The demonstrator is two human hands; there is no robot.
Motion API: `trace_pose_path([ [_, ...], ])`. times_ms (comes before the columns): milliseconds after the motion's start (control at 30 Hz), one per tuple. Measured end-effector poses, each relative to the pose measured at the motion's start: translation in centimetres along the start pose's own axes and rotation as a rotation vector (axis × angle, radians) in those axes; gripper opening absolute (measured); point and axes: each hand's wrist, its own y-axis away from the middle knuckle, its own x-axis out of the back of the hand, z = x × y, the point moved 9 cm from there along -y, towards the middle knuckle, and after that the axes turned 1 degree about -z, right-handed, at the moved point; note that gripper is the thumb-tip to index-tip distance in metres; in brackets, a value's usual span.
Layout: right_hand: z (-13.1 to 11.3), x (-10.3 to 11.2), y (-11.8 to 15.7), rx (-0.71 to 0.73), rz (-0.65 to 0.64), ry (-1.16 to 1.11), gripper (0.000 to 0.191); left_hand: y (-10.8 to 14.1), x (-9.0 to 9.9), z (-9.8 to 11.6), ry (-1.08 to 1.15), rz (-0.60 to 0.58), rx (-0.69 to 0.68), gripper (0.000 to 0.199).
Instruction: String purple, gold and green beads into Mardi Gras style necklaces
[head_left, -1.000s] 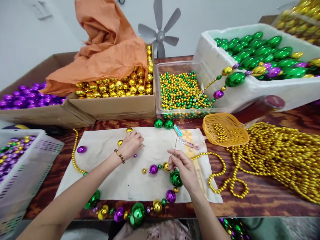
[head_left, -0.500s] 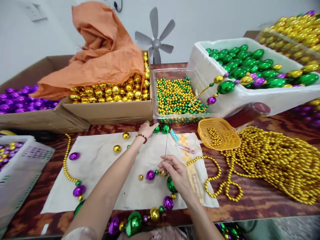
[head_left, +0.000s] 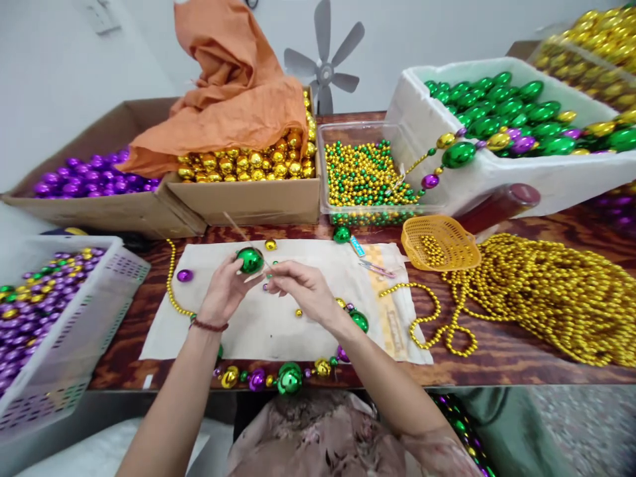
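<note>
My left hand (head_left: pixel 226 291) is closed around a large, shiny green bead (head_left: pixel 250 260) above the white cloth (head_left: pixel 258 318). A long thin needle (head_left: pixel 237 226) lines up with this bead and shows on both sides of it. Just to the right, the thumb and fingers of my right hand (head_left: pixel 301 288) pinch the needle's near end. A strand of green, gold and purple beads (head_left: pixel 289 378) curves along the front table edge. Loose on the cloth lie a gold bead (head_left: pixel 270 245), a small gold bead (head_left: pixel 299 313) and a purple bead (head_left: pixel 185 275).
Boxes of purple beads (head_left: pixel 89 175) and gold beads (head_left: pixel 243 164) stand behind, beside a clear tub (head_left: pixel 348 211) of small beads. At right are a foam box (head_left: pixel 412 99), a yellow basket (head_left: pixel 442 265) and gold bead strands (head_left: pixel 536 298). Small scissors (head_left: pixel 376 268) lie on the cloth.
My left hand has picked up a green bead from the back edge of the cloth and drawn it nearer. My right hand has moved left and up with the needle to meet it.
</note>
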Motion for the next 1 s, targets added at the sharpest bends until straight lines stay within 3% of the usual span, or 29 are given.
trace_pose_path([
  [67, 1.4, -2.3, 0.3, -0.036, -0.043, -0.033, 0.019, 3.0, 2.5, 0.4, -0.045, 0.069, -0.065, 0.031],
  [133, 3.6, -3.3, 1.6, -0.094, -0.003, -0.082, 0.018, 5.4, 4.0, 0.5, -0.118, 0.115, -0.131, 0.042],
  [233, 7.2, -3.0, 4.3, -0.208, 0.098, -0.114, 0.018, 7.6, 4.6, 0.7, -0.211, 0.132, -0.222, 0.049],
  [333, 9.4, -2.0, 6.9, -0.280, 0.158, -0.052, 0.023, 8.6, 4.7, 1.4, -0.266, 0.151, -0.312, 0.050],
  [533, 9.0, -0.4, 8.6, -0.212, 0.198, 0.114, 0.026, 8.0, 5.0, 2.1, -0.290, 0.175, -0.339, 0.041],
  [700, 8.8, -0.3, 9.2, -0.168, 0.158, 0.196, 0.024, 6.5, 4.7, 2.6, -0.229, 0.193, -0.330, 0.034],
  [867, 8.4, -0.4, 9.8, -0.124, 0.096, 0.308, 0.019, 5.0, 3.1, 2.2, 0.065, 0.127, -0.168, 0.038],
  [1000, 7.9, -1.0, 9.7, -0.104, 0.039, 0.394, 0.019, 4.5, 2.4, 1.8, 0.144, 0.121, -0.078, 0.040],
])
